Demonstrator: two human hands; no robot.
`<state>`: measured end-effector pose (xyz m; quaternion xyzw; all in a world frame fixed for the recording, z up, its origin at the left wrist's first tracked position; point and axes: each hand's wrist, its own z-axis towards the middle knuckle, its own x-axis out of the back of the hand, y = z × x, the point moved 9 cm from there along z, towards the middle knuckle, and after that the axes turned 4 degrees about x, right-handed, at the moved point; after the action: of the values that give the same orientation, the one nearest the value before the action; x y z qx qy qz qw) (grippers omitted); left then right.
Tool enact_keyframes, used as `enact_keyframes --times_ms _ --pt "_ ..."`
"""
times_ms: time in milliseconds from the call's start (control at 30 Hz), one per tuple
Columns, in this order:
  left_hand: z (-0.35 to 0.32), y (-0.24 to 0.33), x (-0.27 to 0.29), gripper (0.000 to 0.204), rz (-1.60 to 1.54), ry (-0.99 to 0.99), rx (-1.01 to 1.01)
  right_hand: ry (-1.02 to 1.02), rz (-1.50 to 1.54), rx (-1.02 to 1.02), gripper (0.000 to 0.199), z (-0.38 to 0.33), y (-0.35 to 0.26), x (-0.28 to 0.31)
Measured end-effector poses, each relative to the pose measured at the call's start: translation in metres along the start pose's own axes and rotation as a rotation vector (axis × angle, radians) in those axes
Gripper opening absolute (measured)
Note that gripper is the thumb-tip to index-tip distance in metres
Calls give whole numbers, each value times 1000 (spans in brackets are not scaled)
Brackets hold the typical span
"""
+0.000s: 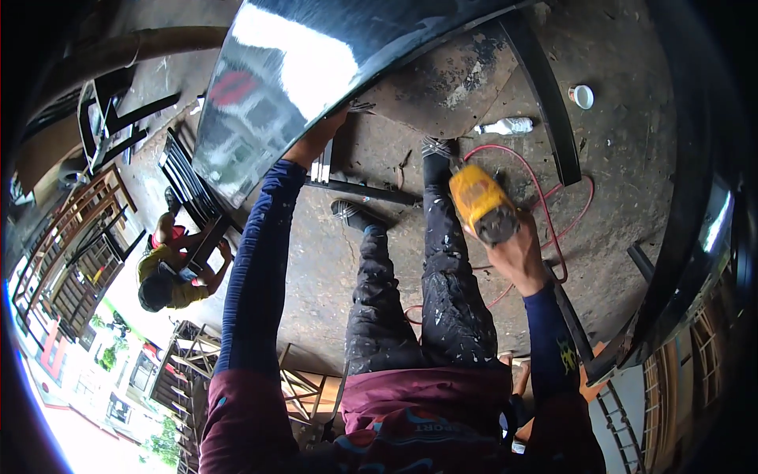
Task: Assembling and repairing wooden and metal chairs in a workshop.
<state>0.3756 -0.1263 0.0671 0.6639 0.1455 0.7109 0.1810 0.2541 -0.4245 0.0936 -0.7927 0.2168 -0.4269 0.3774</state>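
A large glossy dark panel (268, 103) with bright reflections and a pale hazy area fills the upper left. My left hand (320, 141) is at its lower edge, with the fingers hidden behind the panel. In front of my right thigh, my right hand (517, 254) is closed around a yellow tool (479, 193) with a dark rounded end. Its exact kind is unclear, and a short tip points away from me. A red hose (541, 189) loops across the floor beside and behind it; where it connects is hidden.
A curved black beam (545, 103) lies ahead, near a clear bottle (505, 126) and a white cup (581, 96). A dark bar (363, 190) lies by my feet. At left, a person (175, 268) crouches beside black slatted metalwork (189, 178). Dark curved framework (671, 292) stands at right.
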Motion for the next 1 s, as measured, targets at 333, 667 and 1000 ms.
enact_keyframes --times_ms 333,667,1000 --pt "-3 -9 -4 56 -53 -2 82 56 30 162 28 106 -41 -4" --pt "-20 -21 -25 74 338 44 18 -125 301 -311 13 193 -16 -54" --pt "-16 -31 -24 75 136 -171 249 -216 528 -414 15 196 -28 -60"
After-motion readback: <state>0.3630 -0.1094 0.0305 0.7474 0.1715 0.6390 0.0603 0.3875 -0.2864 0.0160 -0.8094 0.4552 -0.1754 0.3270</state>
